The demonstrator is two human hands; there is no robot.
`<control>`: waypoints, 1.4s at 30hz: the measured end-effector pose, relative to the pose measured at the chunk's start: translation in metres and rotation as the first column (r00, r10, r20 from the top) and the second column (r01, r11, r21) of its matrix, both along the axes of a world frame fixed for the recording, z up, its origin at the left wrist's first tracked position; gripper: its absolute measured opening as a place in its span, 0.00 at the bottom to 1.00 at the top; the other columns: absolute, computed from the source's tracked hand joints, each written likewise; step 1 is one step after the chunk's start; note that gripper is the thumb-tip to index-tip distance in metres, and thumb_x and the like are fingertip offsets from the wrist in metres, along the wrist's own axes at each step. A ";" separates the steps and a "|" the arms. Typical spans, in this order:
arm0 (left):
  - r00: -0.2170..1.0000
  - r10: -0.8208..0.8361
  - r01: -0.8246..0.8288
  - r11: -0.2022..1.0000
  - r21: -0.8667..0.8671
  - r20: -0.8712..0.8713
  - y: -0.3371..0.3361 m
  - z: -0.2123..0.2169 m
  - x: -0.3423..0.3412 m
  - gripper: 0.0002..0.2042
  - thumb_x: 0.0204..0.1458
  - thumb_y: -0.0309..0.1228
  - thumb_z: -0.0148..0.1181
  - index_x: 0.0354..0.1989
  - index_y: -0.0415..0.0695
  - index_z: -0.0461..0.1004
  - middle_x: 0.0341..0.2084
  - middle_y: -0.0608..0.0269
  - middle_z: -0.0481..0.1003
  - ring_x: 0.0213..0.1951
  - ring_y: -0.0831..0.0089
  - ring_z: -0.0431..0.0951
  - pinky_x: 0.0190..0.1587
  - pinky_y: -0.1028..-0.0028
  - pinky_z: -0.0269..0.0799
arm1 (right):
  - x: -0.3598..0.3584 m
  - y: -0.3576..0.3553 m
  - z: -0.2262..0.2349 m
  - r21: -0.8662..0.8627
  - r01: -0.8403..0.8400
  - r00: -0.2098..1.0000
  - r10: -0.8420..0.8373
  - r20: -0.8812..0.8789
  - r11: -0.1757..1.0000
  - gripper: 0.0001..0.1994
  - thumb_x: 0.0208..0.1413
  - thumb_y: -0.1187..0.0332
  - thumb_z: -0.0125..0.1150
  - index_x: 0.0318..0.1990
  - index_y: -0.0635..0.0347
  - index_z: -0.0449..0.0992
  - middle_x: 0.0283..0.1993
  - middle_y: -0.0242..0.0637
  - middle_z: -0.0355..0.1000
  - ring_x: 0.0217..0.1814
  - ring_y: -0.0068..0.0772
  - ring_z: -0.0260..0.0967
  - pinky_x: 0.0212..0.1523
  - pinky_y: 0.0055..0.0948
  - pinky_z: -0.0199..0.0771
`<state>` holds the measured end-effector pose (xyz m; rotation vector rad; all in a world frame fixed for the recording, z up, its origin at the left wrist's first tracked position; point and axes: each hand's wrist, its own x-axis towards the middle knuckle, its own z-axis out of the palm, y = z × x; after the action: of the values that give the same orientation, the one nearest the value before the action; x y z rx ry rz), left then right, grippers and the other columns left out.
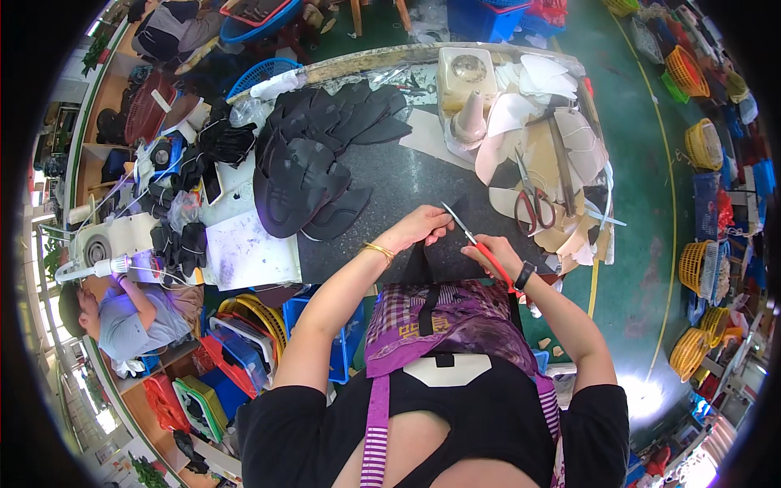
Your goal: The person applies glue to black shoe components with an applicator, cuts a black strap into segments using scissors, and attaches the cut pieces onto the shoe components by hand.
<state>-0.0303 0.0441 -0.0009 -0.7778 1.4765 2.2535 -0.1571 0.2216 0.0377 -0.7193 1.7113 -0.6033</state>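
Note:
Over the near edge of the dark table [390, 175], my right hand [503, 254] is closed around red-handled scissors [490, 259]. Their narrow silver blades point up and left, the tip close to my left fingers. My left hand [423, 226] is pinched at the edge of a black strip of material [418, 264], which hangs down toward my apron. Just what lies between those fingertips is partly hidden. Left of my left hand, a fanned heap of black shoe-shaped pieces [297, 175] covers the table. Another pair of scissors [533, 203], dark-handled, rests among pale cut pieces to the right.
A beige cone-shaped spool [469, 122] stands at the table's far side. White and tan pattern pieces [569, 134] lie along the right edge. A white sheet [252, 250] sits at the left. A co-worker [134, 321] is farther left, beside a machine [110, 244].

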 end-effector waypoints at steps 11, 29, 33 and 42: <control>1.000 0.009 -0.008 0.999 -0.038 0.026 0.017 -0.019 0.031 0.13 0.60 0.34 0.41 0.32 0.37 0.70 0.14 0.73 0.62 0.14 0.83 0.60 0.17 0.81 0.56 | 0.013 0.010 -0.024 -0.214 -0.201 0.966 0.158 -0.203 0.956 0.20 0.53 0.52 0.56 0.25 0.64 0.71 0.14 0.35 0.63 0.15 0.25 0.63 0.19 0.28 0.63; 0.992 -0.016 0.007 0.998 -0.068 -0.125 0.044 0.017 0.033 0.18 0.58 0.29 0.42 0.56 0.40 0.56 0.17 0.71 0.63 0.16 0.84 0.60 0.17 0.83 0.58 | 0.014 0.010 -0.008 -0.150 0.206 0.946 -0.158 0.282 0.967 0.13 0.52 0.65 0.58 0.43 0.59 0.67 0.25 0.31 0.68 0.26 0.21 0.68 0.26 0.21 0.68; 0.962 0.080 -0.087 0.996 -0.015 -0.263 0.053 0.049 0.022 0.28 0.59 0.30 0.42 0.66 0.44 0.39 0.18 0.70 0.64 0.16 0.82 0.62 0.19 0.81 0.62 | 0.011 -0.008 0.009 -0.419 0.267 0.937 -0.132 0.324 0.868 0.16 0.50 0.75 0.56 0.47 0.59 0.64 0.31 0.28 0.64 0.31 0.19 0.66 0.29 0.19 0.69; 0.982 -0.016 0.038 0.992 0.117 -0.189 0.042 0.044 0.041 0.14 0.60 0.37 0.44 0.39 0.37 0.69 0.18 0.67 0.69 0.17 0.80 0.69 0.23 0.81 0.65 | -0.027 -0.005 0.022 -0.434 0.304 0.944 -0.208 0.257 0.848 0.17 0.49 0.76 0.57 0.47 0.61 0.64 0.29 0.28 0.64 0.29 0.18 0.67 0.30 0.18 0.69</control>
<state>0.0102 0.0862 0.0431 -0.5179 1.4054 2.4251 -0.1843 0.2165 0.0593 -0.7345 1.4917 -1.2700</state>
